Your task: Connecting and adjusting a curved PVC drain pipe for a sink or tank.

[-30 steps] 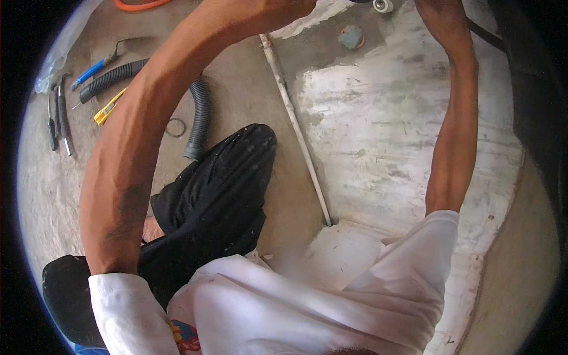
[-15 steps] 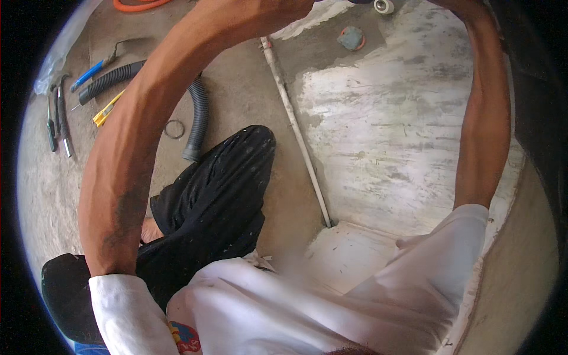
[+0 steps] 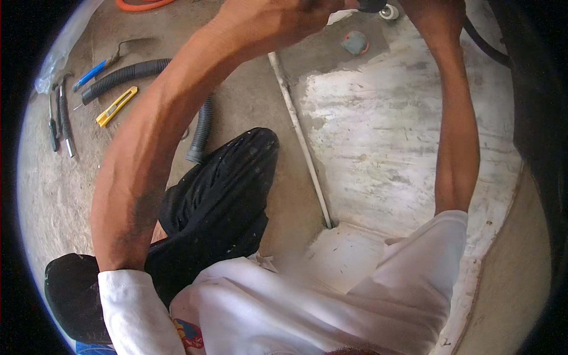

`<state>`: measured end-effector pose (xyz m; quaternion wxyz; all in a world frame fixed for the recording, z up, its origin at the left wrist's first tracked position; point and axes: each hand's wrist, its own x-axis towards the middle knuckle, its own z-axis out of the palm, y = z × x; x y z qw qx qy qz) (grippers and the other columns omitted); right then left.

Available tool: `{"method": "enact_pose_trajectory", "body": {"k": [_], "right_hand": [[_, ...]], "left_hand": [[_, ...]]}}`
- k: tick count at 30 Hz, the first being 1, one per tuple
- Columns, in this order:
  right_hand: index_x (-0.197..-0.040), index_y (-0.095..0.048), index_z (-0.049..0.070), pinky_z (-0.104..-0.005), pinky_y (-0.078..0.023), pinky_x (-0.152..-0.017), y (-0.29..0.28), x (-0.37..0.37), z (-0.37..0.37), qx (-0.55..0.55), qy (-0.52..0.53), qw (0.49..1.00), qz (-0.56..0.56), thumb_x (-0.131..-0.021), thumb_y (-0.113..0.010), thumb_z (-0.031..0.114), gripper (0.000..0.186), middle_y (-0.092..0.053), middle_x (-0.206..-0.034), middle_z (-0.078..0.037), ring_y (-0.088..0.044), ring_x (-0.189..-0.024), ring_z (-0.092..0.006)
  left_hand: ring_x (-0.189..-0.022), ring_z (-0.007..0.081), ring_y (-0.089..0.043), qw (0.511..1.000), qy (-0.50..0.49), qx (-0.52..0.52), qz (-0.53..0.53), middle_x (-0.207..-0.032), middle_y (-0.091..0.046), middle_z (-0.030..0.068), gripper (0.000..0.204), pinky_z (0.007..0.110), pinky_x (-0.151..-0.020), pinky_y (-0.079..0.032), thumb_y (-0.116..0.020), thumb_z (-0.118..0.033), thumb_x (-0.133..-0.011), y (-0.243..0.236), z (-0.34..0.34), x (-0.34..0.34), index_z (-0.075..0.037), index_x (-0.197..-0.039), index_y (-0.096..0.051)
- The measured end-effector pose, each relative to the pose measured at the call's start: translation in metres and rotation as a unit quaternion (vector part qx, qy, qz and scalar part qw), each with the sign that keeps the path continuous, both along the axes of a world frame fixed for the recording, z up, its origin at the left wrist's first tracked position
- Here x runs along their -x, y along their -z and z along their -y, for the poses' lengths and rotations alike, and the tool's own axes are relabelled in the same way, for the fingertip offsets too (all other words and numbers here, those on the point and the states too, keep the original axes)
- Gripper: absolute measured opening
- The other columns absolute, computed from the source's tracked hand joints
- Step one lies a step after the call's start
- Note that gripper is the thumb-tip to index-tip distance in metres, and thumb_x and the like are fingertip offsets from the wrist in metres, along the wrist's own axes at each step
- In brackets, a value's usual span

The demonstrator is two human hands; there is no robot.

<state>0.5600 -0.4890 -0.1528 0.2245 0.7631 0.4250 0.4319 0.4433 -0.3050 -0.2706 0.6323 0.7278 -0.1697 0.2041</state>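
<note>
Both my arms reach up to the top edge, where the picture cuts off the hands. My left hand (image 3: 307, 16) is closed at a dark rounded thing (image 3: 371, 5), of which only a small part shows. My right hand (image 3: 435, 21) is just right of it, with its fingers out of view. Between the hands a white round fitting (image 3: 389, 11) with a metal centre sits at the white-smeared wall surface (image 3: 378, 136). Below it is a grey-blue round piece (image 3: 355, 43) with an orange rim. A thin white pipe (image 3: 300, 136) runs down beside this surface.
On the floor at left lie a yellow utility knife (image 3: 116, 107), a grey corrugated hose (image 3: 124, 78), a blue-handled tool (image 3: 92, 74) and dark slim tools (image 3: 62, 115). An orange hose (image 3: 142, 6) is at the far left. A black cable (image 3: 488, 44) curves at right.
Both my forearms have shifted: the right hand has come inward to the left, the left arm slightly right. The utility knife is now uncovered, and the black cable and dark thing show.
</note>
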Motion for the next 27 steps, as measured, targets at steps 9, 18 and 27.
{"method": "enact_pose_trajectory", "body": {"k": [9, 18, 27], "right_hand": [[-0.093, -0.066, 0.007, -0.0446, -0.054, -0.071, 0.013, -0.003, 0.001, -0.091, -0.01, 0.996, 0.013, -0.075, -0.07, 0.015, 0.02, -0.069, -0.087, -0.017, -0.067, -0.083, -0.0383], [-0.121, -0.057, 0.007, -0.0412, -0.037, -0.106, -0.04, 0.007, -0.02, 0.049, 0.248, 0.917, -0.31, -0.084, -0.071, 0.032, 0.047, -0.061, -0.122, -0.015, -0.052, -0.123, -0.023], [-0.11, -0.066, 0.008, -0.0464, -0.046, -0.094, 0.002, -0.01, 0.004, 0.033, -0.009, 0.999, -0.015, -0.077, -0.069, 0.019, 0.035, -0.067, -0.108, -0.019, -0.061, -0.108, -0.037]], "left_hand": [[-0.093, 0.04, -0.064, 0.999, -0.031, -0.012, 0.03, -0.095, -0.063, 0.0275, 0.041, 0.048, -0.08, -0.05, -0.064, -0.014, -0.091, 0.004, 0.0, 0.0, 0.005, -0.12, -0.044], [-0.091, 0.0424, -0.064, 0.998, -0.027, -0.028, 0.043, -0.095, -0.062, 0.0287, 0.038, 0.05, -0.078, -0.049, -0.064, -0.013, -0.09, 0.004, -0.001, 0.0, 0.004, -0.117, -0.043], [-0.09, 0.0424, -0.064, 0.997, -0.032, -0.019, 0.062, -0.097, -0.062, 0.0285, 0.039, 0.049, -0.078, -0.05, -0.064, -0.014, -0.091, 0.006, 0.004, 0.0, 0.004, -0.118, -0.042]]}}
